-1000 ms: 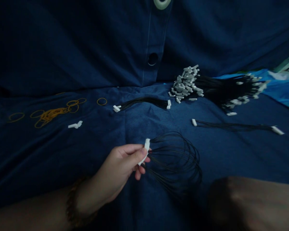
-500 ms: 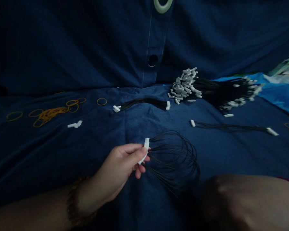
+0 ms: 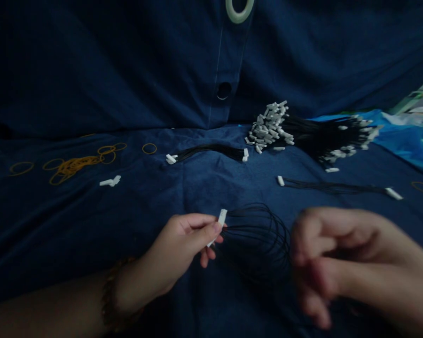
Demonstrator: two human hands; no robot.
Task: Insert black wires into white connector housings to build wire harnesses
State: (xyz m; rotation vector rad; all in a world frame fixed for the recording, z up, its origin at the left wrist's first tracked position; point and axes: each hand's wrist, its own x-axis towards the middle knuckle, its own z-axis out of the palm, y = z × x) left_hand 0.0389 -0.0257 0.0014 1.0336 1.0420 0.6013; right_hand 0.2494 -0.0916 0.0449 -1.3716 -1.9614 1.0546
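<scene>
My left hand (image 3: 193, 239) is closed, thumb against fingers, on the white plastic connectors (image 3: 222, 217) of a wire harness. Thin black wires (image 3: 264, 225) fan out from them to the right and bend round in loose loops. At the right end of these loops is my right hand (image 3: 352, 263), its fingers curled and smeared by motion. Whether it touches the wires or pinches anything cannot be made out. Beyond both hands, another wire harness (image 3: 334, 188) with a white connector at each end lies on the dark blue cloth (image 3: 155, 202).
A bundle of black wires (image 3: 207, 147) with white ends lies mid-cloth. Behind it to the right is a large pile of harnesses (image 3: 313, 134), beside blue plastic (image 3: 402, 136). On the left are tangled rubber bands (image 3: 77, 164) and a few loose white connectors (image 3: 110, 181).
My right hand has risen from the lower right edge to the wire loops, its fingers now in view. My left hand has shifted slightly right and down, still gripping the connectors.
</scene>
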